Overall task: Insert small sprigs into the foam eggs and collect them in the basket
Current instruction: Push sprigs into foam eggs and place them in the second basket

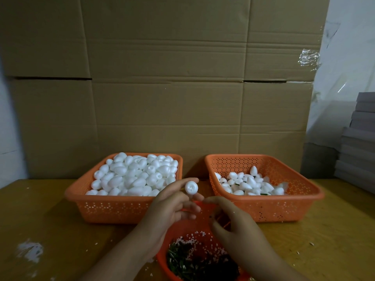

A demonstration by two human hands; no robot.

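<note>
My left hand [172, 205] holds a white foam egg [191, 188] between thumb and fingers, its dented end facing me. My right hand [231, 226] hovers just right of it over a small orange bowl [162, 258] of dark green sprigs [194, 260] and white foam crumbs; its fingers are curled, and I cannot tell whether they pinch a sprig. An orange basket [113, 209] on the left is heaped with plain foam eggs [134, 175]. The orange basket [284, 209] on the right holds fewer eggs [247, 185], some with green sprigs.
Both baskets stand on a wooden table [40, 220] with foam crumbs scattered on it. A wall of cardboard [162, 78] rises close behind them. Stacked grey boards [359, 142] sit at the far right.
</note>
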